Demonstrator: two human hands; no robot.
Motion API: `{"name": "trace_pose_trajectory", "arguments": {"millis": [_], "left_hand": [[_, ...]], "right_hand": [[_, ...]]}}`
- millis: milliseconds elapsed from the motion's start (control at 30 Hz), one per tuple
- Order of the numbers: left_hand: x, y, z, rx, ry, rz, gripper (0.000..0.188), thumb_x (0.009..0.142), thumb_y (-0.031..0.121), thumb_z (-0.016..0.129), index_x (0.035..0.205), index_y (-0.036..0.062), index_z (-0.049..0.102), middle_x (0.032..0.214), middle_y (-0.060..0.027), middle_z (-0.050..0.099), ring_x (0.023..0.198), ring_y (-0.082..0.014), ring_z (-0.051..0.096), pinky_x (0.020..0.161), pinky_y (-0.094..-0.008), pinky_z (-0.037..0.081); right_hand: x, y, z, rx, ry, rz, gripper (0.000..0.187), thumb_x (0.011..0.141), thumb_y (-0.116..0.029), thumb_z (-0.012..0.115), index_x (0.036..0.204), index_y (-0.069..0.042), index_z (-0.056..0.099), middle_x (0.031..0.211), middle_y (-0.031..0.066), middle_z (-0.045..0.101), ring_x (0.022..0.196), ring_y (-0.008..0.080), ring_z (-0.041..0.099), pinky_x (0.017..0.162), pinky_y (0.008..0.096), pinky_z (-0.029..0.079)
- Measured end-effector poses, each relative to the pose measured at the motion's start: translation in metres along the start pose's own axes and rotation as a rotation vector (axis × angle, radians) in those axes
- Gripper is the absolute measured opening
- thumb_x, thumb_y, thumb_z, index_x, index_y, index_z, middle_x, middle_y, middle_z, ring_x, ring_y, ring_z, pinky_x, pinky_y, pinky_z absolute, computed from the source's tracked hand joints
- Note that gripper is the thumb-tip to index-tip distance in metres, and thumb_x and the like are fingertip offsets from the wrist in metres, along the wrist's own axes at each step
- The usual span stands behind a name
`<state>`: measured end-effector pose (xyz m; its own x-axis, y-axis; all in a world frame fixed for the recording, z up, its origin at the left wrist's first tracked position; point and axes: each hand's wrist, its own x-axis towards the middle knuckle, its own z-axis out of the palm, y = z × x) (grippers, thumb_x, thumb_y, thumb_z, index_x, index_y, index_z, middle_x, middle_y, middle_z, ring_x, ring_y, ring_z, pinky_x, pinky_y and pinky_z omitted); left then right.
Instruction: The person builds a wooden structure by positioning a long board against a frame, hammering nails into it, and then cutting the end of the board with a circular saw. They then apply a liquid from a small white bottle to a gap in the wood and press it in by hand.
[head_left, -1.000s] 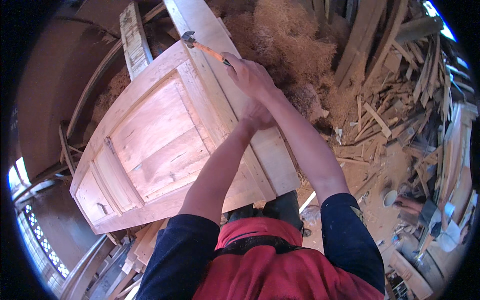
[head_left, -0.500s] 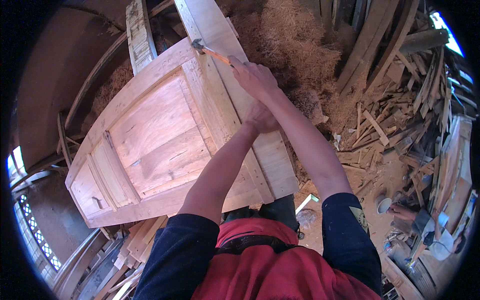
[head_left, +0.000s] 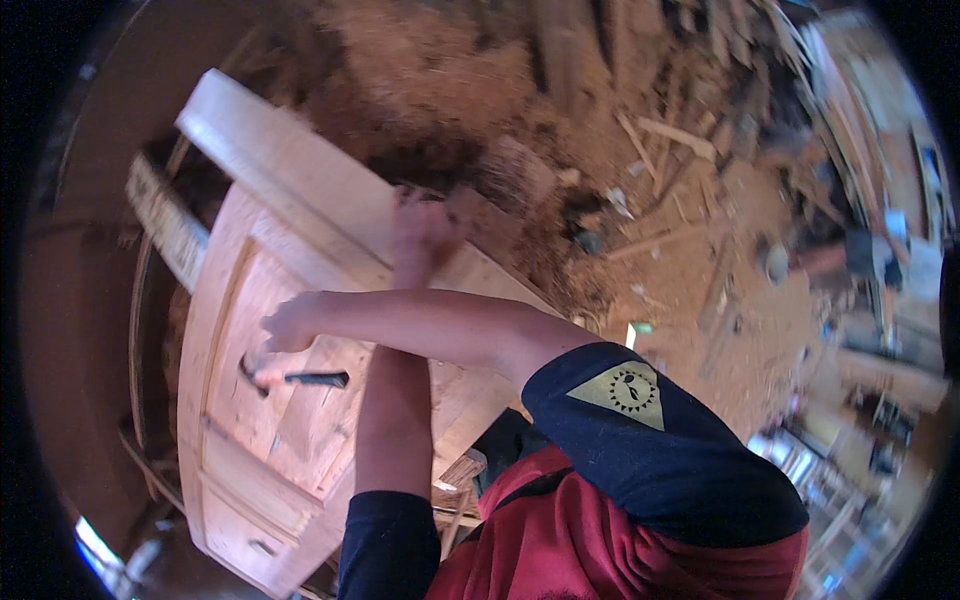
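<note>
A wooden panelled door [head_left: 228,290] with a curved edge lies in front of me, a wide pale plank [head_left: 290,160] along its far right side. My left hand [head_left: 425,232] is at the plank's outer edge, its fingers smeared by motion. Crossing over the left forearm, my right arm reaches left across the door. A hammer [head_left: 318,379] with a black grip lies at the recessed panel, its metal head to the left. My right hand [head_left: 290,325] is just above the hammer near the head end; blur hides whether its fingers grasp the handle.
Piled wood shavings [head_left: 430,80] and scrap boards [head_left: 675,138] cover the ground beyond the plank. A rough beam [head_left: 165,225] sticks out past the door's far left edge. Another person [head_left: 870,255] is at the far right, near a round container [head_left: 776,264].
The view has swung right. My right hand has moved from the plank's far end to the recessed panel, bringing the hammer down there. My left hand has shifted to the plank's outer edge.
</note>
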<state>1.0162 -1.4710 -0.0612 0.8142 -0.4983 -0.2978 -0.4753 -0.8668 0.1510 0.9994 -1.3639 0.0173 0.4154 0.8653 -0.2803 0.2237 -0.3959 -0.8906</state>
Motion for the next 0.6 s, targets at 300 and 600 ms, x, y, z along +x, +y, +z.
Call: {"name": "trace_pose_trajectory", "arguments": {"millis": [300,600], "left_hand": [[-0.006,0.001,0.020,0.069,0.307,0.114,0.035,0.087,0.033,0.063,0.079,0.0034,0.078,0.089,-0.0217,0.075,0.102,-0.0374,0.069,0.108,-0.0519,0.040],[0.012,0.013,0.027,0.002,0.389,0.225,0.032,0.088,0.031,0.056,0.067,0.0077,0.062,0.074,-0.0108,0.063,0.089,-0.0333,0.058,0.099,-0.0517,0.039]], "right_hand": [[-0.357,0.260,0.057,0.353,1.685,0.328,0.019,0.103,-0.001,0.055,0.120,0.002,0.062,0.093,0.0033,0.064,0.083,0.0118,0.058,0.073,0.0276,0.050],[-0.436,0.592,0.235,-0.035,0.759,1.035,0.028,0.096,-0.016,0.056,0.119,-0.003,0.063,0.102,0.0259,0.072,0.102,0.0483,0.068,0.084,0.0564,0.055]]}}
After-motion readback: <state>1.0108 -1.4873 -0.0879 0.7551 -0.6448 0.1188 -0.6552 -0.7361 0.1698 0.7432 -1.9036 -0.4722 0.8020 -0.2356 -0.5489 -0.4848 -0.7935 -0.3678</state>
